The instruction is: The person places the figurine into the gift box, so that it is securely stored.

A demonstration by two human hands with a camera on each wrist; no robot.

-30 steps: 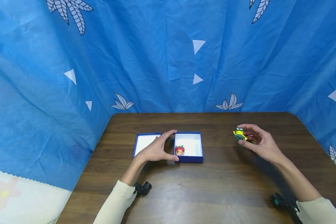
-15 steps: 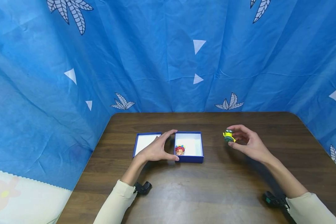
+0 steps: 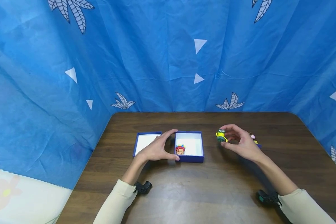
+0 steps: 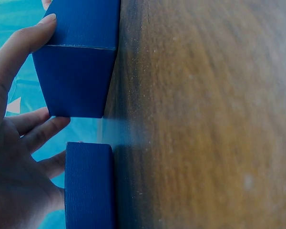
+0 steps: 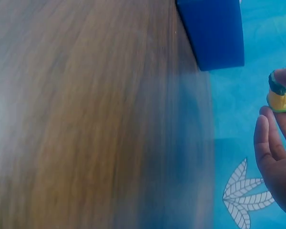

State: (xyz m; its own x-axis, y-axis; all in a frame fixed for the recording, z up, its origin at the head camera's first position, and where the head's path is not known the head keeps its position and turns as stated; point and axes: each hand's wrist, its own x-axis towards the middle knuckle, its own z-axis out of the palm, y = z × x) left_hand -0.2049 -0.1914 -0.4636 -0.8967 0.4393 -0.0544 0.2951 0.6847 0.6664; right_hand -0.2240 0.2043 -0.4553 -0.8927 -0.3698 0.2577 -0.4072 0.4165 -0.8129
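Observation:
In the head view my left hand (image 3: 155, 150) holds an open blue box (image 3: 191, 159) with white insides. Its thumb lies at the near left corner and a finger reaches the far left corner; the left wrist view shows the thumb against the blue side (image 4: 81, 28). A small red and tan toy figure (image 3: 180, 150) lies inside, at the near left corner. To the right, my right hand (image 3: 242, 143) pinches a yellow and green toy figurine (image 3: 221, 135) with big eyes, above the table. That figurine (image 5: 279, 98) also shows between fingertips in the right wrist view.
The shallow blue-rimmed lid (image 3: 145, 143), white side up, lies left of the box, partly under my left hand. Behind my right hand sits another small colourful toy (image 3: 254, 139), mostly hidden. A blue curtain (image 3: 168, 62) hangs behind the brown table (image 3: 184, 193).
My right hand has moved left with the figurine, closer to the box. The colourful toy on its right has come into view again. My left hand has stayed on the box.

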